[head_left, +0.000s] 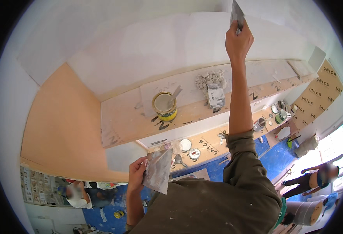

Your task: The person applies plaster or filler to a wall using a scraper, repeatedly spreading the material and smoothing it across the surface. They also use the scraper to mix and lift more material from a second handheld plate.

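Observation:
My right hand [239,42] is raised high at the far side, its fingers closed around a putty knife [237,13]. The blade points up at the white wall [179,43]; whether it touches cannot be made out. Low in front of my chest, my left hand [137,174] grips a wide, flat metal filling blade [158,171] smeared with grey-white filler. Between the hands, on a covered shelf, stands an open yellow can [166,114] with a spatula [174,94] leaning in it. Right of the can lie a crumpled pale rag [209,80] and a paint-smeared flat piece [216,96].
The long shelf [120,123] runs across below the wall. Beneath it, a lower counter [208,145] carries lids, tins and tools. Blue sheeting [274,156] covers the floor far below. One person [79,195] is at lower left, another [311,179] at lower right.

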Demonstrator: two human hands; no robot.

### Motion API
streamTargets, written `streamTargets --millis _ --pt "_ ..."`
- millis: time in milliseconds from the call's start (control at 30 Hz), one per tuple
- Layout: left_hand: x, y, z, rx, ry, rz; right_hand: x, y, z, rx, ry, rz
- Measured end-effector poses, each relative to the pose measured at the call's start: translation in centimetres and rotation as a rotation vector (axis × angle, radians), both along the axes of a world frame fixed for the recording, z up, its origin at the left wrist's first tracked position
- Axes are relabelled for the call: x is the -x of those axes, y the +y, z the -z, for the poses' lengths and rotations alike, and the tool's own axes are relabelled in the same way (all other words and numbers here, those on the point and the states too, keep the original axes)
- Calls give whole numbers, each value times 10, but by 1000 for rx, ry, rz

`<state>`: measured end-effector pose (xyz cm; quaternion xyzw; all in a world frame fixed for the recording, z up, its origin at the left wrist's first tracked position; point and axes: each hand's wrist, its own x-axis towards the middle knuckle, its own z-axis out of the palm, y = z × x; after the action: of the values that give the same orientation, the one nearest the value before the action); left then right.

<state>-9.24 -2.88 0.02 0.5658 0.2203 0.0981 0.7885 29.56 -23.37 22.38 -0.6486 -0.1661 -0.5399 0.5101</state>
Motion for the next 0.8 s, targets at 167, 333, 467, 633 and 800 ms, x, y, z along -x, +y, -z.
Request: streamTargets --millis 167,333,467,633,800 --pt "-1 3 -1 15 -25 7 5 47 -3 97 -287 107" --pt "1 8 -7 -6 -40 10 58 108 9 199 -80 -59" --pt "2 9 -6 11 -57 -5 105 118 10 174 -39 -444" --pt "2 8 -3 -15 -34 -12 45 68 47 -741 -82 -736" --pt "9 7 3 -12 0 -39 8 74 43 -621 -142 -471"
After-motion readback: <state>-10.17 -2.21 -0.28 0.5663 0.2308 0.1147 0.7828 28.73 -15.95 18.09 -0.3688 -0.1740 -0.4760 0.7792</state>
